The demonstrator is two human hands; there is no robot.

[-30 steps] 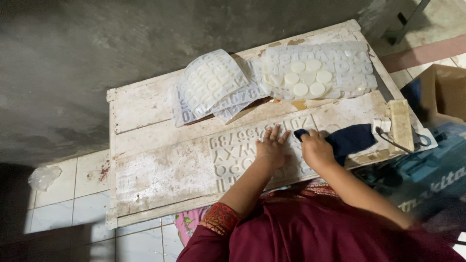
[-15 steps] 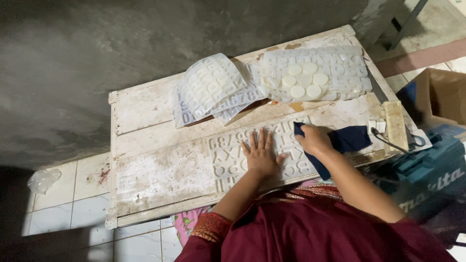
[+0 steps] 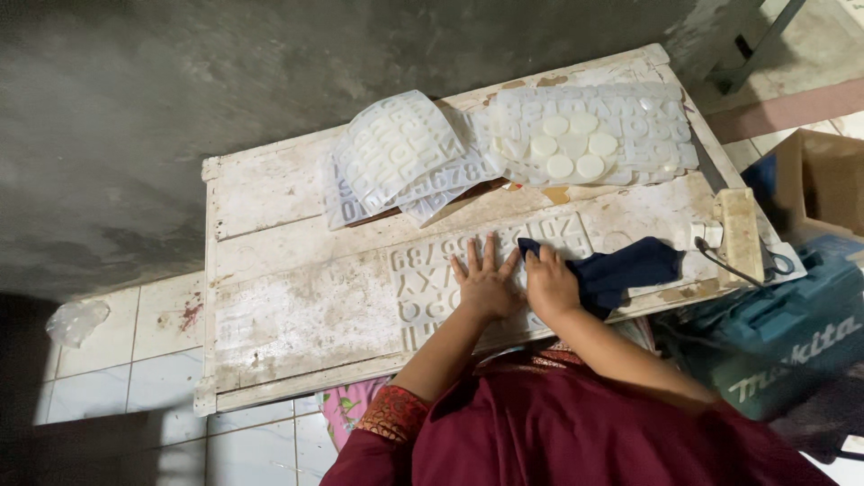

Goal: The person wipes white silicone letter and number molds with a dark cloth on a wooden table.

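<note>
Now left hand (image 3: 486,286) lies flat, fingers spread, on floppy silicone letter mould (image 3: 432,279); right hand (image 3: 551,286) presses soft dark cloth (image 3: 621,268), best pinched anywhere.

A: The hands hide part of the mould (image 3: 423,283); which shapes lie beneath, I cannot tell.
B: The case (image 3: 792,337) and box (image 3: 823,184) are cut off at the right edge, and the cloth (image 3: 630,267) covers that mould end.

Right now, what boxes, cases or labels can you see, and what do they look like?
Tool case: floor right of the table, teal plastic, white lettering on its side.
Cardboard box: far right on the floor, brown, open.
No screens or signs.
</note>
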